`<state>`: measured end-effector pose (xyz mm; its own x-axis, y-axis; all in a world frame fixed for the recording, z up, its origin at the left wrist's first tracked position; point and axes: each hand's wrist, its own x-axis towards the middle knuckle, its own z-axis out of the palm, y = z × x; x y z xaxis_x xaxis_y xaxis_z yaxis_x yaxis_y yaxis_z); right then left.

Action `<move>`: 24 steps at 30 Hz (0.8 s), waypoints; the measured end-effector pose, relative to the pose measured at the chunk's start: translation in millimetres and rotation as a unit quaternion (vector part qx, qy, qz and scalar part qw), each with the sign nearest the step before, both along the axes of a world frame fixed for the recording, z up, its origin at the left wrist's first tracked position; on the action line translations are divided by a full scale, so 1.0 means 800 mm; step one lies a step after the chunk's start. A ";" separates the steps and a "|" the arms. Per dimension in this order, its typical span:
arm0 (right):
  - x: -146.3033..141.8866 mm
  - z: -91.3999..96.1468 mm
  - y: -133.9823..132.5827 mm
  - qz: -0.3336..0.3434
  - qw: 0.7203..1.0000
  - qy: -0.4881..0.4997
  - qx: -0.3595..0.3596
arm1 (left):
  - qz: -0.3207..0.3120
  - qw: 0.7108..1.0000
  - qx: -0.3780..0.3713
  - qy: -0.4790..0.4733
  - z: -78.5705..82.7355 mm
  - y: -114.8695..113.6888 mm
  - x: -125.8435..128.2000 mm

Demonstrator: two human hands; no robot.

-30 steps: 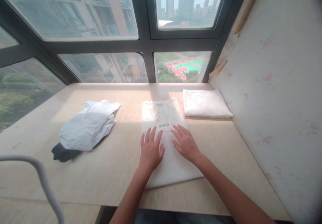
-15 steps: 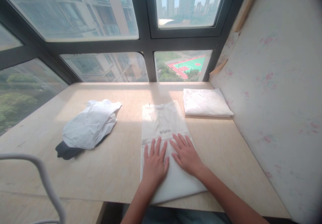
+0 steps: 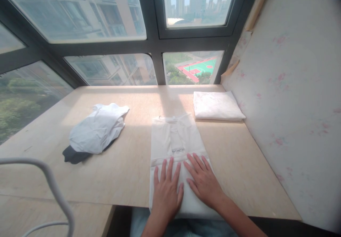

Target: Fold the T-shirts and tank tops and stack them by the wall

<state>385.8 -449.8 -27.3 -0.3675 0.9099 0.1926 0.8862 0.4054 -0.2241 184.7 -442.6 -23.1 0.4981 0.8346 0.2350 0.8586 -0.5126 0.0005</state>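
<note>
A white T-shirt (image 3: 173, 134) lies partly folded on the wooden tabletop, its neckline toward the window and dark lettering across its middle. Its lower part is folded up, with the hem just below the lettering. On that folded layer my left hand (image 3: 167, 190) rests flat, fingers spread. Beside it, my right hand (image 3: 204, 180) also lies flat with spread fingers, close to the shirt's right side. Neither hand grips the cloth. The shirt's near end reaches the table's front edge, partly covered by my hands and wrists.
A crumpled white garment (image 3: 96, 130) with a dark piece (image 3: 76, 155) under it lies at the left. Folded pale cloth (image 3: 218, 105) sits at the back right by the papered wall (image 3: 298, 87). A grey curved tube (image 3: 50, 180) stands at the near left.
The T-shirt has slid toward me along the table under both flat hands. Its near end now sits at the table's front edge.
</note>
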 end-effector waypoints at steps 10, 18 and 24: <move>0.003 -0.007 0.070 -0.014 1.000 0.025 0.001 | 0.013 0.999 -0.034 -0.017 -0.004 0.073 0.007; 0.012 0.017 0.048 -0.016 0.997 0.050 0.057 | -0.045 0.997 0.032 -0.047 0.024 0.054 -0.015; 0.058 0.016 -0.064 0.049 0.993 0.091 0.050 | -0.123 0.988 0.067 -0.064 0.025 -0.047 -0.080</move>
<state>432.1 -501.2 -14.1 -0.4046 0.8438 0.3525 0.7894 0.5169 -0.3313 121.0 -480.0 -2.9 0.6416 0.6490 0.4089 0.7049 -0.7091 0.0193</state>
